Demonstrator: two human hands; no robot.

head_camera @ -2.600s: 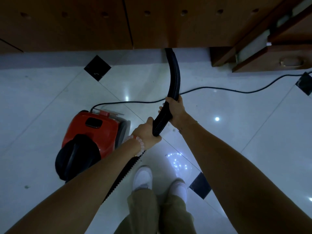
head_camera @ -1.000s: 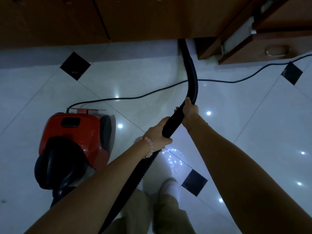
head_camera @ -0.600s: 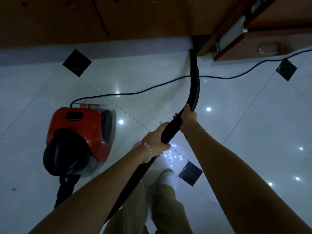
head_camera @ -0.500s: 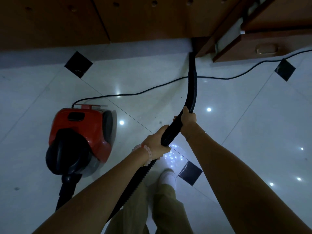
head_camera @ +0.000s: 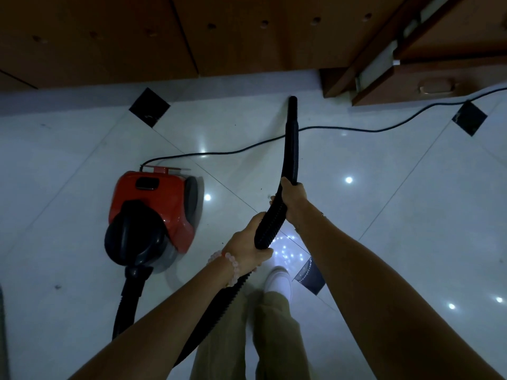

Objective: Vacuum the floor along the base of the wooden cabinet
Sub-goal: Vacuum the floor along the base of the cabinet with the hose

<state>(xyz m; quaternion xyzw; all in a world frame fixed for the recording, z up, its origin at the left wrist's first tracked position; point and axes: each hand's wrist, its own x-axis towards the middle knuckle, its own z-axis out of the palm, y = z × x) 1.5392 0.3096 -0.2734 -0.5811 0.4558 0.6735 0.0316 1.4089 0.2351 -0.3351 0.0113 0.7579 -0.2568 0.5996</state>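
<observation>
Near the centre of the view, I hold the black ribbed hose (head_camera: 291, 149) with both hands. My right hand (head_camera: 293, 200) sits farther along it, fingers wrapped round the tube; my left hand (head_camera: 248, 246) takes it nearer to me, and each grip is clamped tight on the hose. A beaded bracelet (head_camera: 229, 263) circles the left wrist.

Beyond the right hand the hose rises, bends and runs to its smooth nozzle (head_camera: 293, 102), whose tip points at the wooden cabinet (head_camera: 247, 37) and lies on or just above the floor (head_camera: 411, 215), a little short of the cabinet base; I cannot tell which. The hose crosses over the thin power cord (head_camera: 356, 129), which trails across the white tiles from far right to the red vacuum cleaner (head_camera: 153, 204).

This machine stands on the floor left of my hands, well apart from the cabinet. A drawer (head_camera: 439, 87) juts out at far right. One white shoe (head_camera: 278, 281) shows below the hands.
</observation>
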